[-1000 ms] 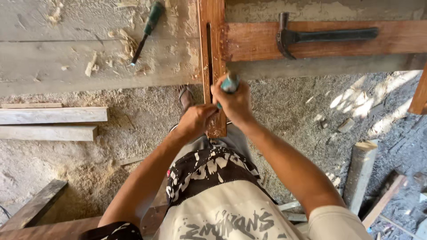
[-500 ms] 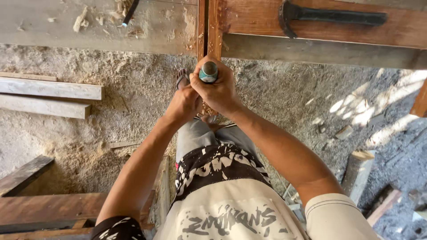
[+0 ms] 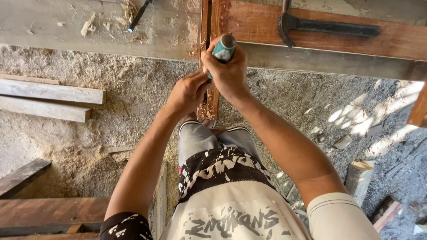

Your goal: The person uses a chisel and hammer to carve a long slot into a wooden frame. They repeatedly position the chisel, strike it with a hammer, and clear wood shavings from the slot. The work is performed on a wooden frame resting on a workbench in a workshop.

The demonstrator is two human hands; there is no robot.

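My right hand (image 3: 229,73) is closed around the teal handle of a chisel (image 3: 223,47), which stands nearly upright over a narrow reddish wooden strip (image 3: 212,95). My left hand (image 3: 187,93) pinches low on the tool, right against the strip's left edge. The strip juts toward me from a reddish board (image 3: 311,38) on a grey bench (image 3: 89,31). The chisel's blade is hidden behind my fingers.
A black hammer (image 3: 324,26) lies on the reddish board at the upper right. A second chisel (image 3: 138,15) rests among wood chips on the bench. Two pale planks (image 3: 49,100) lie on the sawdust-covered ground at left; dark boards (image 3: 40,209) at lower left; wood offcuts (image 3: 360,175) at right.
Both hands have stayed on the chisel and strip. The view has shifted, so the bench, hammer and hands sit differently in frame; the chisel handle now shows upright above my right fist.
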